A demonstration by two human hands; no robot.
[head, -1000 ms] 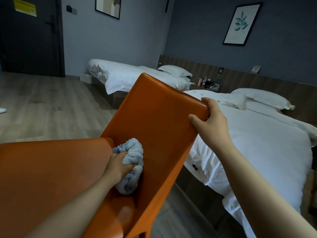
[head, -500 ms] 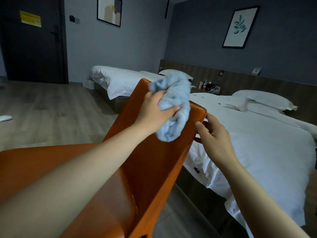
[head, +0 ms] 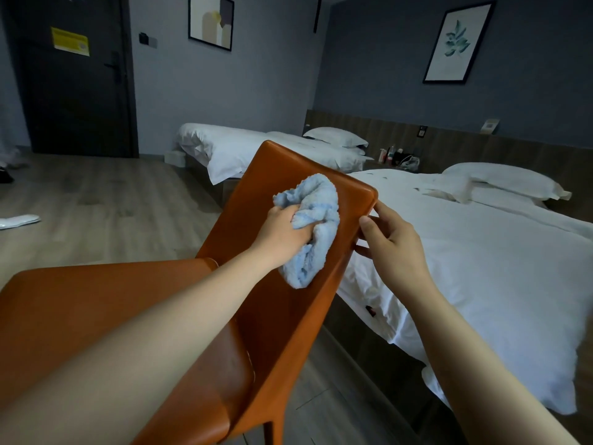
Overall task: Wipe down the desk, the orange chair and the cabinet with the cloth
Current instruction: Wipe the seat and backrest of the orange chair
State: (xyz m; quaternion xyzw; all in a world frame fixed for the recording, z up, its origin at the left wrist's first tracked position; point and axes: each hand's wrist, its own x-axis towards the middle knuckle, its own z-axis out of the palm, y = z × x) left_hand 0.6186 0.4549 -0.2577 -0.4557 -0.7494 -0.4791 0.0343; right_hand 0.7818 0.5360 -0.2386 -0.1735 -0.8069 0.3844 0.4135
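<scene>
The orange chair (head: pixel 282 319) fills the lower left, its seat toward me and its backrest rising to the centre. My left hand (head: pixel 282 232) grips a bunched light-blue cloth (head: pixel 313 226) and presses it against the upper front of the backrest. My right hand (head: pixel 390 239) holds the backrest's right edge just below the top corner, thumb on the front and fingers reaching behind. Neither the desk nor the cabinet is in view.
A white bed (head: pixel 481 268) lies close to the chair's right side. A second bed (head: pixel 256 149) stands farther back, with a nightstand holding several bottles (head: pixel 398 157) between them. Wood floor (head: pixel 96 213) opens to the left, toward a dark door (head: pixel 80 75).
My left hand swept the cloth up from the foot of the backrest to its top edge, then slid a little down its front. My right hand shifted from the top corner to the side edge.
</scene>
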